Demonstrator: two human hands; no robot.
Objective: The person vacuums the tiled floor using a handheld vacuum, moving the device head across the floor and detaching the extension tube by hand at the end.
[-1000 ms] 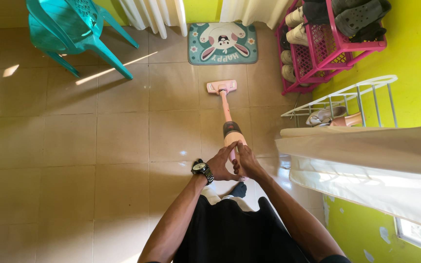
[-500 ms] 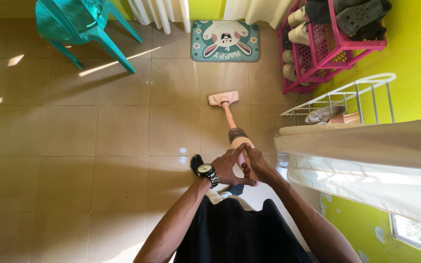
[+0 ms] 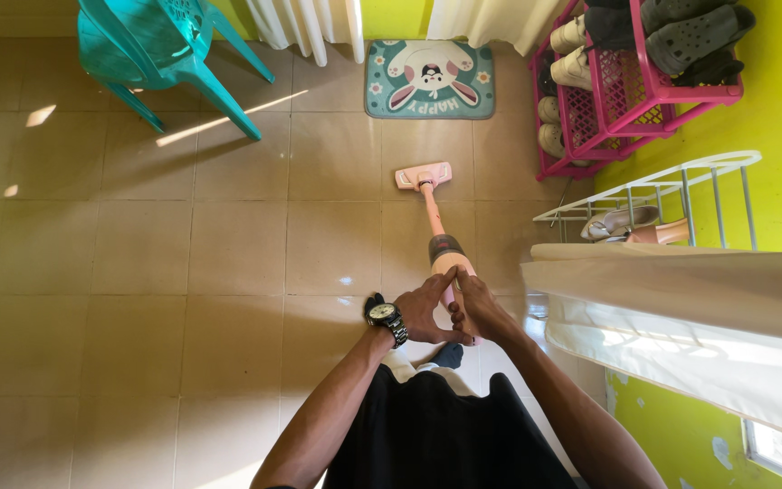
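Vacuum cleaner, a pink stick model, stands slanted on the tiled floor, its flat head resting on a tile a little short of the rabbit doormat. I have both hands closed around its handle near my waist: my left hand, with the wristwatch on it, grips from one side and my right hand from the other, fingers touching over the grip.

As I judge it, the risks sit ahead and to my right. A long push could run the head onto the doormat, catching and rucking its edge. A swing to the right could knock the pink shoe rack or the white wire rack, and the shoes there look loosely set. The pale curtain hangs close by my right elbow and could snag. My socked foot is just under the handle, so a hard pull back might bring the machine against it. The teal chair stands well apart.
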